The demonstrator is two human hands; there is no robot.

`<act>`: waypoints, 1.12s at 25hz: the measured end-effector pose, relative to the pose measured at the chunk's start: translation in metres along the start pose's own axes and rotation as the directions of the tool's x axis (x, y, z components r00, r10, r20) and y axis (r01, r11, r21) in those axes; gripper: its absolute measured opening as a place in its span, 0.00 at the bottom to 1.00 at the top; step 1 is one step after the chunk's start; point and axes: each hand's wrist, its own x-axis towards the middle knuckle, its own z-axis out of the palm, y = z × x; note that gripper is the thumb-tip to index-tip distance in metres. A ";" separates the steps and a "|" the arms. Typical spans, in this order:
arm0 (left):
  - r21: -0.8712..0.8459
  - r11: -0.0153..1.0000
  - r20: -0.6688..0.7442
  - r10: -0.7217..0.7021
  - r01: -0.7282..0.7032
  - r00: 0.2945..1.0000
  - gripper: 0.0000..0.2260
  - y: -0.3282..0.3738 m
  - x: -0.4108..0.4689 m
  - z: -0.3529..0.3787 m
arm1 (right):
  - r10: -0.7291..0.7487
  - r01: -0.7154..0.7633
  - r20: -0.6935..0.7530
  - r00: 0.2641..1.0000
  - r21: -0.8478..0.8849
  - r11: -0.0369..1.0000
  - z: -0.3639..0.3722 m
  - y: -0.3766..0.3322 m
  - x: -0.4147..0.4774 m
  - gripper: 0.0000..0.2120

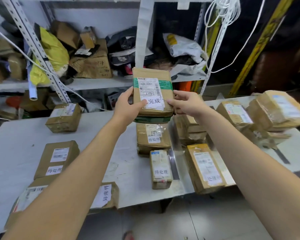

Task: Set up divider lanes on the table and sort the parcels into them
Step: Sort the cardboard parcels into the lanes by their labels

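Observation:
Both hands hold a brown cardboard parcel [152, 90] with green tape and a white label above the middle of the grey table [17, 146]. My left hand [128, 106] grips its left edge with the thumb on the label. My right hand [185, 103] grips its right edge. Below it lies another labelled parcel [152, 137], and a small parcel [160, 168] lies nearer me. A grey divider strip [174, 153] runs front to back just right of these. Right of the strip lies a flat parcel [204, 167].
Two parcels [63, 117] [56, 158] lie on the table's left, and one [107, 194] at the front edge. A pile of boxes [275, 110] stands at the right. Behind the table, metal shelves [97, 84] hold bags and boxes. White cords [222, 13] hang upper right.

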 end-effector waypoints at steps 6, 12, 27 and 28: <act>-0.063 0.996 0.114 0.076 -0.069 0.991 0.21 0.036 -0.008 0.039 | 0.049 -0.050 -0.101 0.994 -0.008 0.999 -0.058 -0.005 -0.035 0.16; -0.127 0.986 0.188 0.130 -0.107 0.974 0.25 0.047 -0.006 0.072 | 0.082 -0.082 -0.277 0.957 0.012 0.997 -0.080 -0.003 -0.065 0.21; -0.129 0.989 0.396 0.119 -0.073 0.910 0.36 0.070 -0.052 0.225 | 0.177 -0.139 -0.460 0.870 0.115 0.984 -0.199 0.096 -0.138 0.21; -0.116 0.991 0.396 0.109 -0.067 0.912 0.36 0.068 -0.060 0.242 | 0.186 -0.150 -0.449 0.874 0.116 0.982 -0.214 0.110 -0.142 0.21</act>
